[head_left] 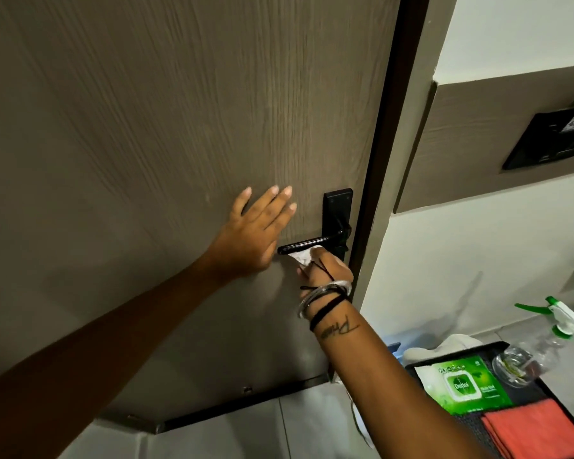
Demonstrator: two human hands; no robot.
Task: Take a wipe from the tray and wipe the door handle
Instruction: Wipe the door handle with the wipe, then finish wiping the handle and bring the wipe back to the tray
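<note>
A black lever door handle sticks out leftward from a black plate on a brown wood-grain door. My right hand is just under the lever, fingers closed on a crumpled white wipe that touches the lever's underside near its free end. My left hand lies flat on the door to the left of the handle, fingers spread, holding nothing. A black tray sits on the floor at the lower right, with a green pack of wipes in it.
The tray also holds a folded red cloth and a clear glass dish. A spray bottle with a green-and-white trigger stands by it. A white cloth lies behind the tray. A black wall panel is mounted at the upper right.
</note>
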